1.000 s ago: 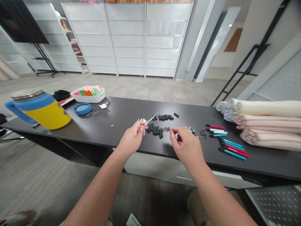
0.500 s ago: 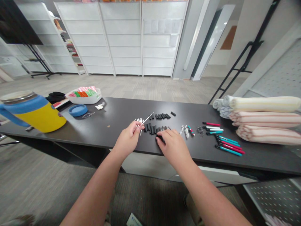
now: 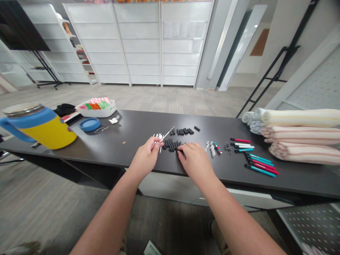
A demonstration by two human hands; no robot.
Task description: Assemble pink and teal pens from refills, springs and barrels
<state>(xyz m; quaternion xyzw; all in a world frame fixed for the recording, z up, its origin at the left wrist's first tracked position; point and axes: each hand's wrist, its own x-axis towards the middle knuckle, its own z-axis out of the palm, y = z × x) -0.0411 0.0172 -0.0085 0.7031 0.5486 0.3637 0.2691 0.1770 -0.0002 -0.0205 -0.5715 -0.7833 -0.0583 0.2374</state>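
My left hand (image 3: 146, 156) is closed in a pinch on a thin white pen refill (image 3: 168, 132), whose tip points up and to the right. Behind those fingers lies a bunch of white refills (image 3: 158, 136), partly covered. My right hand (image 3: 198, 159) rests at the right end of a row of short black pen grips (image 3: 171, 145). Its thumb and forefinger close on a black pen grip, mostly hidden by the fingers. A second row of black tubes (image 3: 185, 131) lies farther back. Small white and coloured pen parts (image 3: 214, 148) are right of this hand, beside tiny clear pieces (image 3: 227, 148).
Red, white and turquoise pen barrels (image 3: 261, 164) lie to the right, before rolled striped towels (image 3: 302, 131). On the left stand a yellow and blue mug (image 3: 50, 127), a blue lid (image 3: 89, 124) and a white basket (image 3: 98, 112) of colourful packets. The dark table's front edge is close.
My right hand has shifted slightly back and left, against the end of the black row. The left hand keeps its hold on the refill. The view has moved slightly.
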